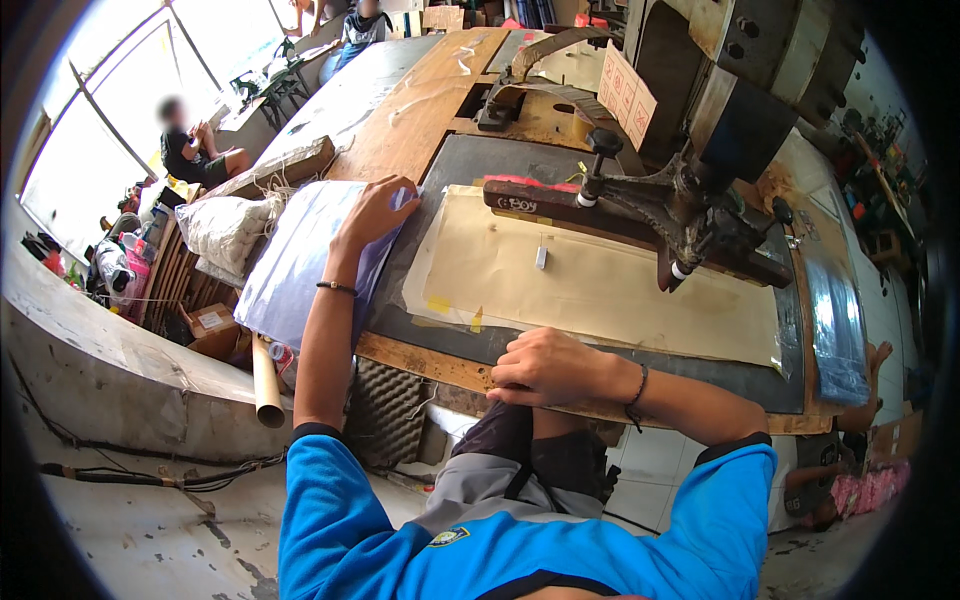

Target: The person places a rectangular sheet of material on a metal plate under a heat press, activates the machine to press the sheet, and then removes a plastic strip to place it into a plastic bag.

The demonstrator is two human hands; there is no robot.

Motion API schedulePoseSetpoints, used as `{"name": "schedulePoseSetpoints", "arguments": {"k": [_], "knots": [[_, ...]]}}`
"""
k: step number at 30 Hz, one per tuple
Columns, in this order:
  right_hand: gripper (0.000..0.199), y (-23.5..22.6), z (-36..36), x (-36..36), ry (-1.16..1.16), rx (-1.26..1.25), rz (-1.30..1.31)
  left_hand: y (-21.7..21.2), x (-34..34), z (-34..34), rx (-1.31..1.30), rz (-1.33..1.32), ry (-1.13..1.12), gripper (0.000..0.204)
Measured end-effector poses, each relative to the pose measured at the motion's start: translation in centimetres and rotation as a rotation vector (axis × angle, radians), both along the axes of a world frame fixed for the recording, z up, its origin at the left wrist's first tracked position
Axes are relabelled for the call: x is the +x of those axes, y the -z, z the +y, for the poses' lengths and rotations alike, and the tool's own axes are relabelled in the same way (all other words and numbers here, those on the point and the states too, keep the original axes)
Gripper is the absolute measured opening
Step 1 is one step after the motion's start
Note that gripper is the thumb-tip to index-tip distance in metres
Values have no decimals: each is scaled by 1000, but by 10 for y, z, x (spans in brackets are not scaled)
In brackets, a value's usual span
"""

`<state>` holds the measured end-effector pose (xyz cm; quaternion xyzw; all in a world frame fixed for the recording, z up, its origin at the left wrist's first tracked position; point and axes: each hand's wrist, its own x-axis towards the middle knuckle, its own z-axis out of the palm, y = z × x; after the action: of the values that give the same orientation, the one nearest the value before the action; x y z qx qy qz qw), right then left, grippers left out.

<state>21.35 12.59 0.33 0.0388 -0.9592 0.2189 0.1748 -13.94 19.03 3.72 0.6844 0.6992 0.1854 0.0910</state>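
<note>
Bright blue shirt with black cuffs, grey-and-black shorts, thin dark bracelet on each wrist

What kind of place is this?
Probably a small workshop or factory floor. A heavy press-like machine stands over a wooden workbench laid with tan sheet material; the left hand rests on a stack of bluish plastic sheets.

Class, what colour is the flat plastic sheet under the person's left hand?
Pale lilac-blue plastic sheet, under the left hand; head view.
</note>
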Motion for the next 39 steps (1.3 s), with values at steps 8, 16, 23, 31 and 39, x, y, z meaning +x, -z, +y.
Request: {"name": "schedulePoseSetpoints", "arguments": {"k": [8, 16, 23, 31, 39], "knots": [[35, 0, 0, -1, -7, -8, 11, 11, -7, -1, 211, 26, 122, 36], [36, 0, -1, -1, -5, -5, 16, 19, -12, 6, 300, 1, 110, 18], [36, 2, -1, 0, -1, 0, 13, 23, -13, 10, 560, 138, 134, 9], [34, -3, -1, 1, -10, -14, -6, 25, -20, 7, 384, 79, 73, 11], [33, -7, -4, 0, -3, -32, -15, 23, -34, 5, 612, -257, -9, 15]]}}
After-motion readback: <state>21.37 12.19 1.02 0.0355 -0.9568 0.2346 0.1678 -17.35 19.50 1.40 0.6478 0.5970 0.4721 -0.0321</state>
